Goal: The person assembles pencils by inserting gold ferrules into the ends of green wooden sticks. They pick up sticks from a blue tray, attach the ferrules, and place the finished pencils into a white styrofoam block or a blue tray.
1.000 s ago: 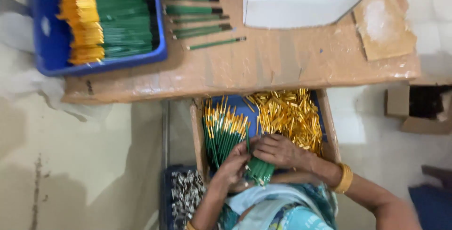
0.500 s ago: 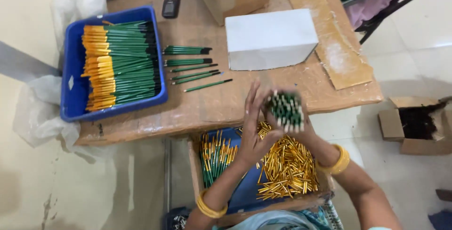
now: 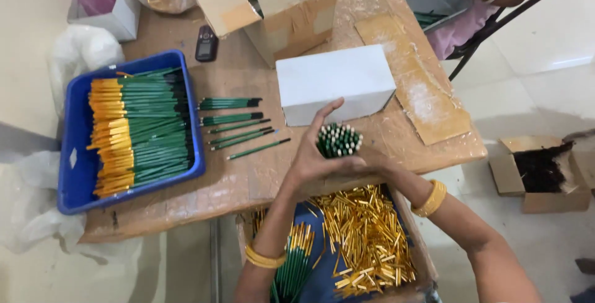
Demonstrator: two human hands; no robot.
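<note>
Above the near edge of the wooden table point(image 3: 186, 191), a bundle of green pencils point(image 3: 338, 140) stands upright, gripped between both hands. Left hand point(image 3: 313, 154) rises with fingers stretched; right hand point(image 3: 365, 168) closes underneath, beside the white box point(image 3: 334, 83).

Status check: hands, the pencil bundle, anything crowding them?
Both hands, left and right, cupped around the green pencil bundle, ends up. Held above the table edge. White box close behind, apart.

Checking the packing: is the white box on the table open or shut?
Shut: the white box shows a flat, unbroken top with no raised flap.
</note>
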